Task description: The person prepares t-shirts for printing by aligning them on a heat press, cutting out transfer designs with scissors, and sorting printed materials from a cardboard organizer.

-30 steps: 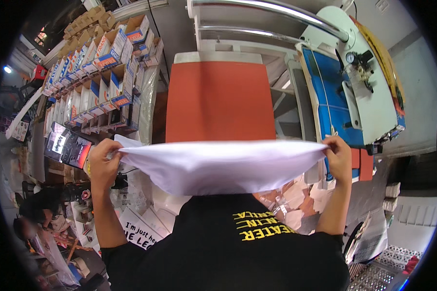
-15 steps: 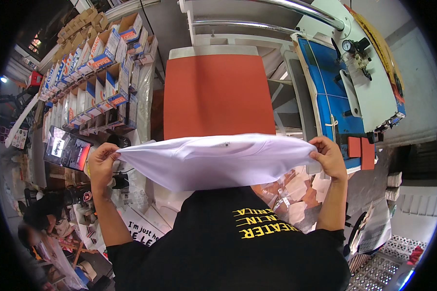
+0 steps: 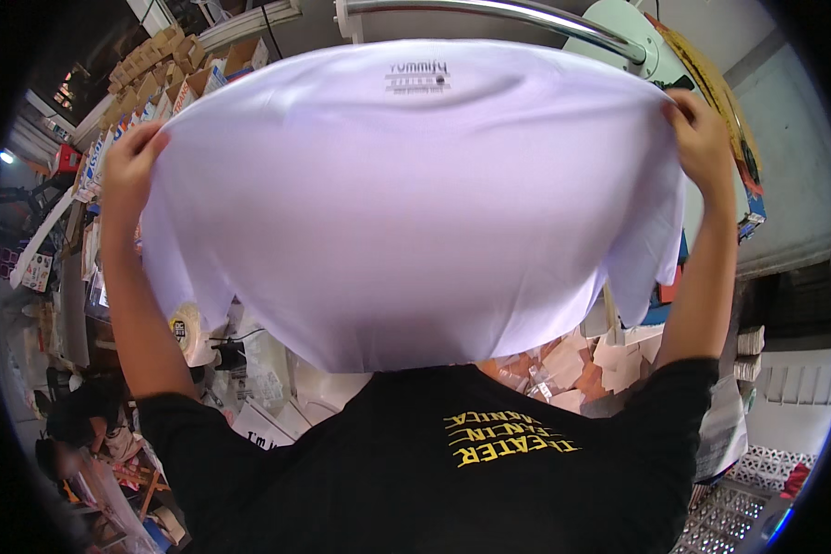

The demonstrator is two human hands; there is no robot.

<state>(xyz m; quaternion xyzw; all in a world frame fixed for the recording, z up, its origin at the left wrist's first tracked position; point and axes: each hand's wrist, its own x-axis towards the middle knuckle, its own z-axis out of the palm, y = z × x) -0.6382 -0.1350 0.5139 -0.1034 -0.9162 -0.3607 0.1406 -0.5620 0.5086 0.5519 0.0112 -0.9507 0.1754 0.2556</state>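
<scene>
A white T-shirt is spread wide in front of me, its neck label near the top and the sleeves hanging at both sides. My left hand pinches its upper left edge. My right hand grips the upper right edge. The shirt now hides the red-orange platen and much of the press behind it.
A heat press with a chrome bar stands behind. Cardboard boxes are stacked at back left. A co-worker is busy at lower left. Loose paper sheets lie below the shirt, right of centre.
Both hands have risen and moved outward. The shirt, earlier a low band before the platen, is now raised and opened out, covering the platen and showing its label.
</scene>
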